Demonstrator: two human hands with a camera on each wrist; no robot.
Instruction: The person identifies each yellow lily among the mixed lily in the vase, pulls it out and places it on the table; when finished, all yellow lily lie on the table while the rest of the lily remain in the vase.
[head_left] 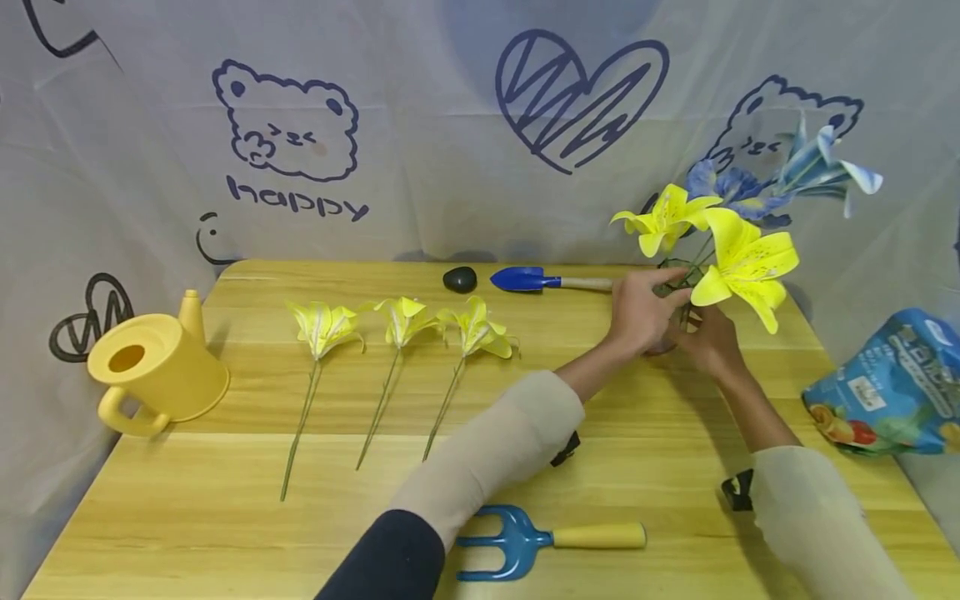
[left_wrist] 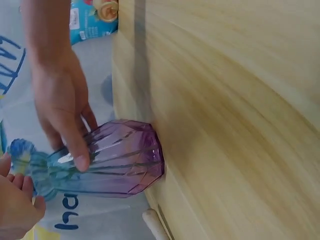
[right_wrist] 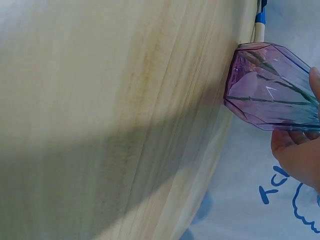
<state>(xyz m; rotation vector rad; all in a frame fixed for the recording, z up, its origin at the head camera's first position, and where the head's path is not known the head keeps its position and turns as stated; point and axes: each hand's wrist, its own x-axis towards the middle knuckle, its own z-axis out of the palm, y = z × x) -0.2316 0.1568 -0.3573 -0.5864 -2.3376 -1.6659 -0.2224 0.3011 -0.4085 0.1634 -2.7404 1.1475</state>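
A faceted glass vase, purple at its base and blue-green toward its neck, stands on the table. My right hand grips its side, thumb and fingers around the glass. At the vase's mouth, my left hand pinches the stem of a yellow lily between thumb and fingers. A second yellow lily and blue flowers rise from the vase, their stems showing through the glass.
Three yellow lilies lie left of centre. Around them are a yellow watering can, black stone, blue trowel and blue hand fork. A blue bag stands at the right edge; a printed cloth hangs behind.
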